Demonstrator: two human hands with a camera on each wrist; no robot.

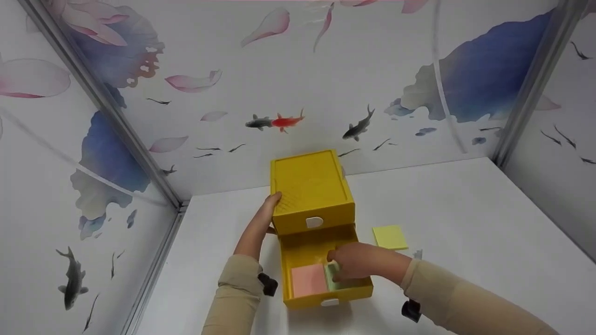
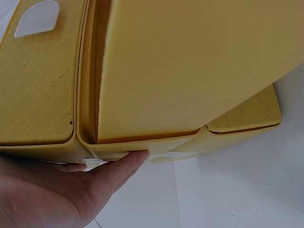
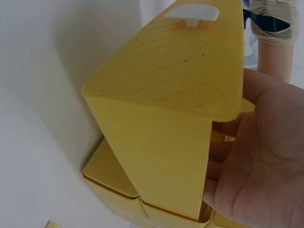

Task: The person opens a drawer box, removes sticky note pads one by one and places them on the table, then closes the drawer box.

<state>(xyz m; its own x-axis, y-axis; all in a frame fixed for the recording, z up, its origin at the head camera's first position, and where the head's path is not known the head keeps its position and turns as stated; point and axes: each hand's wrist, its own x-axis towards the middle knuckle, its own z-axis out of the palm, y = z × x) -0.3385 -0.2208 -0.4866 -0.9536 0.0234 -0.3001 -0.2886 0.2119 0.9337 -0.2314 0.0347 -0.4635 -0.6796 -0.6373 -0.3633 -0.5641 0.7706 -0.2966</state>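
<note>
The left hand (image 1: 263,215) lies against the left side of the yellow cabinet (image 1: 309,179), its fingers (image 2: 126,168) extended and relaxed, touching the wall rather than curling round it; in the head view one fingertip reaches the top edge. The right hand (image 1: 355,260) is inside the drawer (image 1: 298,246), which is pulled out of the cabinet between two closed ones. Its fingers bend down at the green pad (image 1: 329,278), with part of that pad showing between them; the drawer's side wall hides their tips in the right wrist view, so I cannot tell whether they pinch the pad or only touch it. The green pad sits toward the front of the drawer, just beside the pink pad (image 1: 309,280), which lies flat on its left. A yellow pad (image 1: 390,237) lies on the white table (image 1: 442,204), to the right of the cabinet and apart from it, beyond the right hand. A white handle (image 1: 330,302) is on the drawer's front, and another like it is on the closed front above.
</note>
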